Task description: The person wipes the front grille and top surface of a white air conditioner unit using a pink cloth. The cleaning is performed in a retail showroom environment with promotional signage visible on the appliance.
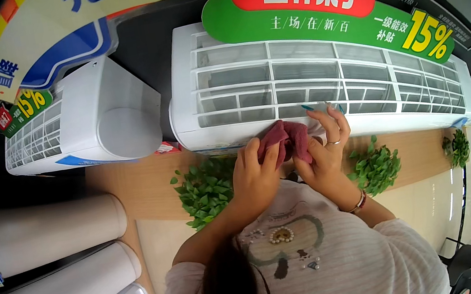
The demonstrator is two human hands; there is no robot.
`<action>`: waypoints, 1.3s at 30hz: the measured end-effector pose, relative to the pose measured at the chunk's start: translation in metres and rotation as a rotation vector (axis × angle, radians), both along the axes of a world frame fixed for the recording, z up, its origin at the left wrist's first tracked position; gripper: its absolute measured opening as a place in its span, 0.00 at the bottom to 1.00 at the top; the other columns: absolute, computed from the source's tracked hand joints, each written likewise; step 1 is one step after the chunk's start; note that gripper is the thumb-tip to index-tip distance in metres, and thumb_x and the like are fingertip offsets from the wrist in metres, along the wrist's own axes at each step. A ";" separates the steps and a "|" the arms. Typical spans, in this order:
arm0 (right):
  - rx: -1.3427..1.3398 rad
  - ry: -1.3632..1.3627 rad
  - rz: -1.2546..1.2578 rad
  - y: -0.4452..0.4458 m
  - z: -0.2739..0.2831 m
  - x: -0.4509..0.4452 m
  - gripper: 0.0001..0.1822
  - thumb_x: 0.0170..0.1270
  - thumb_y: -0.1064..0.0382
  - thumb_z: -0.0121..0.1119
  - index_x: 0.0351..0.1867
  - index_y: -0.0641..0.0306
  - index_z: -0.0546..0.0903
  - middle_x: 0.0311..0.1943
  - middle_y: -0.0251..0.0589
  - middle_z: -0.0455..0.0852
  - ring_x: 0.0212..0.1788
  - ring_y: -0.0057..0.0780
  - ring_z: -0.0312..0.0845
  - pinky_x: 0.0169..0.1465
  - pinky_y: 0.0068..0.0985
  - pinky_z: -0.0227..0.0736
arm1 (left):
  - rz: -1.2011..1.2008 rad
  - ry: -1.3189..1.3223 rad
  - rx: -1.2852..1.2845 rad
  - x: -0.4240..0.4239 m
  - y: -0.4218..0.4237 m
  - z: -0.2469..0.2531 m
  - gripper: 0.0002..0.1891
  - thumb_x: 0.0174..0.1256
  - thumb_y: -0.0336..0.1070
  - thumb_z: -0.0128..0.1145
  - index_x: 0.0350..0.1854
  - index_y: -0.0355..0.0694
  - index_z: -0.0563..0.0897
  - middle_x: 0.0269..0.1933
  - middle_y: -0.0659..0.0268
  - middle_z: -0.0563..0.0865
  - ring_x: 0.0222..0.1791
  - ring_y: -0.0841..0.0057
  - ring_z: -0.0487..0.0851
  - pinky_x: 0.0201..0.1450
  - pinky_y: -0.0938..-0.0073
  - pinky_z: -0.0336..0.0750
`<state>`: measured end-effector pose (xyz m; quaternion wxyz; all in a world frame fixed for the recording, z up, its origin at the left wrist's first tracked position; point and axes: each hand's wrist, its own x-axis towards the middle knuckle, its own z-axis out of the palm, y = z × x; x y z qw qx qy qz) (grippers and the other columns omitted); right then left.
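A crumpled maroon cloth (pixel 283 142) is bunched between my two hands, in front of the lower edge of a white wall-type air conditioner (pixel 260 126). My left hand (pixel 254 176) grips the cloth's left side with bent fingers. On the other side, my right hand (pixel 323 150) pinches it near the thumb, while its other fingers rise towards the grille (pixel 306 80). A ring and blue-green nails show on that hand. Part of the unit's lower front is hidden behind the cloth and hands. Whether the cloth touches the casing I cannot tell.
A green and red promotional sign (pixel 318 24) tops the unit. Another air conditioner (pixel 84 121) stands left, below a hanging printed sign (pixel 68 30). Leafy plants (pixel 205 192) (pixel 376 167) line the wooden ledge (pixel 143 187). White rounded cabinets (pixel 52 233) stand lower left; dark chairs (pixel 465 260) lower right.
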<state>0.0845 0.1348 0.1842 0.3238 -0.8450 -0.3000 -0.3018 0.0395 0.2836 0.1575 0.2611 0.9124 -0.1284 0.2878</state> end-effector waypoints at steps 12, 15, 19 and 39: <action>-0.012 -0.023 0.143 0.059 0.017 0.008 0.08 0.43 0.63 0.63 0.25 0.62 0.80 0.56 0.45 0.72 0.60 0.54 0.56 0.59 0.57 0.46 | 0.293 0.002 0.022 -0.016 0.034 -0.002 0.24 0.52 0.29 0.60 0.54 0.40 0.73 0.47 0.47 0.73 0.43 0.51 0.74 0.43 0.57 0.72; -0.015 -0.028 0.211 0.079 0.016 0.011 0.09 0.42 0.62 0.64 0.26 0.62 0.80 0.57 0.46 0.70 0.61 0.54 0.55 0.60 0.57 0.44 | 0.389 0.066 -0.060 -0.021 0.047 -0.004 0.25 0.51 0.29 0.61 0.55 0.40 0.73 0.47 0.47 0.73 0.42 0.51 0.74 0.42 0.58 0.71; -0.015 -0.025 0.241 0.098 0.013 0.009 0.11 0.43 0.62 0.63 0.30 0.62 0.82 0.59 0.46 0.68 0.63 0.54 0.54 0.61 0.57 0.42 | 0.420 0.022 -0.059 -0.023 0.060 0.000 0.27 0.50 0.28 0.60 0.57 0.38 0.72 0.48 0.47 0.72 0.43 0.53 0.74 0.43 0.60 0.71; -0.033 0.032 -0.006 -0.005 0.003 0.000 0.10 0.43 0.69 0.59 0.31 0.65 0.81 0.60 0.50 0.68 0.63 0.57 0.50 0.62 0.51 0.44 | 0.071 0.007 0.083 0.006 -0.021 -0.011 0.19 0.53 0.31 0.55 0.49 0.33 0.75 0.48 0.48 0.72 0.42 0.54 0.76 0.42 0.60 0.74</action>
